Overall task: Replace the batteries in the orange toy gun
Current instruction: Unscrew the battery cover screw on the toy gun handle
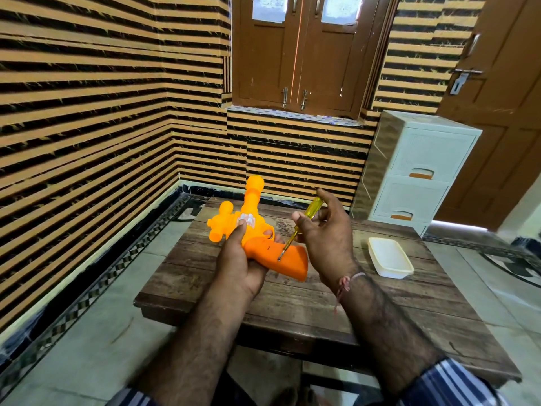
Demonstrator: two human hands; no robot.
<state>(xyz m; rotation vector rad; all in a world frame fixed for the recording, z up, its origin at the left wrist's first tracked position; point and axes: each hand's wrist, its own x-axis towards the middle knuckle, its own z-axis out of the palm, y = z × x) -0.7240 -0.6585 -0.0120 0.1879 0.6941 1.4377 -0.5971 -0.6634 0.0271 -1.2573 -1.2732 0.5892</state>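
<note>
Above the wooden table (292, 303), the orange toy gun (257, 230) is gripped by the left hand (237, 259), its fingers curled round the body and its thumb laid on a clear part. A yellow-handled screwdriver (301, 227) is pinched in the right hand (325, 235), its tip set against the gun's handle. A white lidded container (390, 260) is seen on the table to the right, with a white drawer unit (415, 168) beyond.

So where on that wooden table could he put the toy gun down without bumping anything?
Bare wood lies along the table's near edge, under the forearms, and at its left side. The right side holds the white container. The middle is crowded: left hand gripping the orange toy gun, right hand working the yellow screwdriver.
</note>
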